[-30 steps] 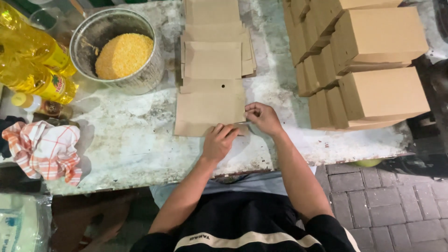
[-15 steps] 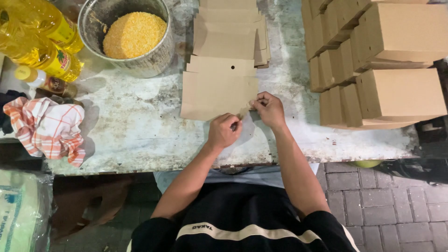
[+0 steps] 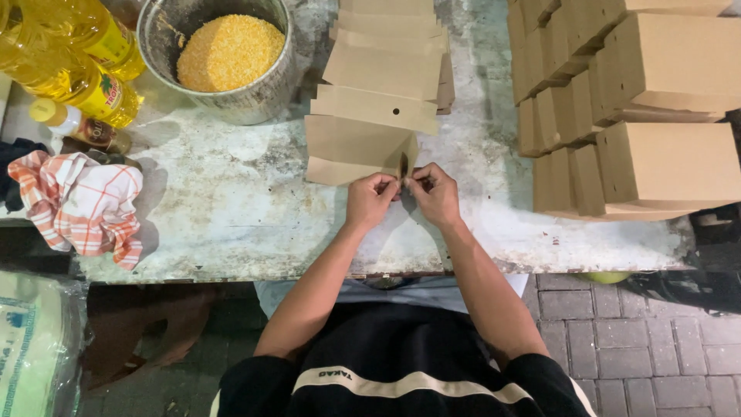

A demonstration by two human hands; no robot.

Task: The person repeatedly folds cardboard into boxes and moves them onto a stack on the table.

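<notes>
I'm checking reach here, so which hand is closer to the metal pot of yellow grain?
Left. The left hand pinches the brown cardboard blank on the side toward the metal pot. The right hand grips the same corner just beyond it, farther from the pot.

A worn, whitish stone-like table (image 3: 231, 208) bears a metal pot of yellow grain (image 3: 224, 58), yellow oil bottles (image 3: 73, 66), a crumpled orange-checked cloth (image 3: 81, 205), a stack of flat brown cardboard blanks (image 3: 378, 85) and rows of folded brown cardboard boxes (image 3: 641, 108)
</notes>
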